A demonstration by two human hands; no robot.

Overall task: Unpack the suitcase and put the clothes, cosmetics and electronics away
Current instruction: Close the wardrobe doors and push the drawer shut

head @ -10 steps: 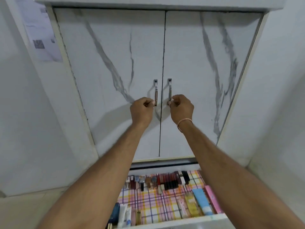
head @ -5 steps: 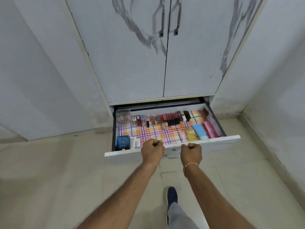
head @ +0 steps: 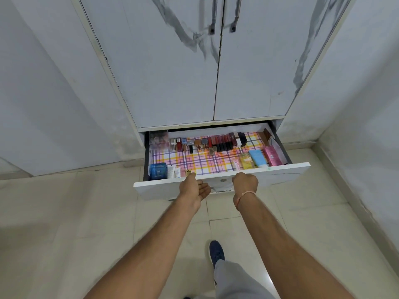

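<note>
Left hand (head: 195,187) at near edge of white pull-out drawer front (head: 287,172), fingers loosened, palm turned inward, gripping nothing. Right hand (head: 245,182) clenched into fist against same edge, right of small metal handle (head: 222,187); whether it holds anything, cannot tell. Both likely set to push drawer shut. Cosmetics inside: lipstick row (head: 218,143) far, tubes and pink box (head: 272,156) near right, on plaid liner (head: 203,161). Marble-pattern cupboard doors (head: 172,67) closed above.

Two marbled cupboard doors (head: 172,67) closed, metal handles (head: 213,16) side by side at the centre seam. Beige floor tiles (head: 64,223) near. Grey wall (head: 358,100) right.
</note>
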